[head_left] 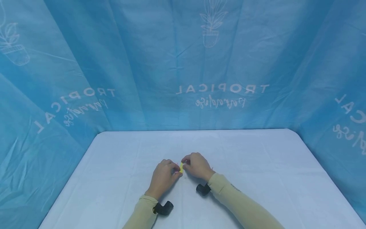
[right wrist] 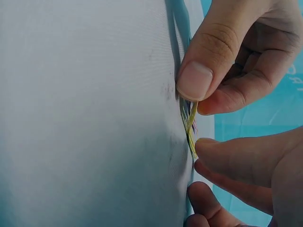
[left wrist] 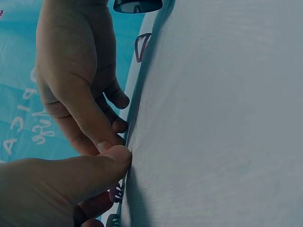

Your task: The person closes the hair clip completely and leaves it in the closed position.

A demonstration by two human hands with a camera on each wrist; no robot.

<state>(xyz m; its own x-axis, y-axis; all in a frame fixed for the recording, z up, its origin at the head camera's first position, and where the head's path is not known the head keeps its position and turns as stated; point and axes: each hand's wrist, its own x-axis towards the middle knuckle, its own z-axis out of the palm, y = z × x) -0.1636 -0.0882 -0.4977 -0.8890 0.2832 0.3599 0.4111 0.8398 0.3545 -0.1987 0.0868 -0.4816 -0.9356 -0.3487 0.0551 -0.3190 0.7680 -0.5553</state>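
Near the middle of the table [head_left: 137,149] both hands meet over a small bundle of thin yellow strands [head_left: 181,167]. My left hand [head_left: 163,175] pinches one end between thumb and finger; its thumb [right wrist: 196,80] shows large in the right wrist view. From the other side my right hand [head_left: 199,166] holds the strands' opposite end at its fingertips. The strands [right wrist: 191,125] look crossed in the short gap between the hands. In the left wrist view the hands hide them. A purple piece with white marks [left wrist: 116,193] lies by the left fingers.
A small purple loop [left wrist: 142,47] lies on the table beside the right hand. Black wrist-worn devices [head_left: 203,190] sit at both cuffs. Blue printed curtains [head_left: 183,63] surround the table's back and sides.
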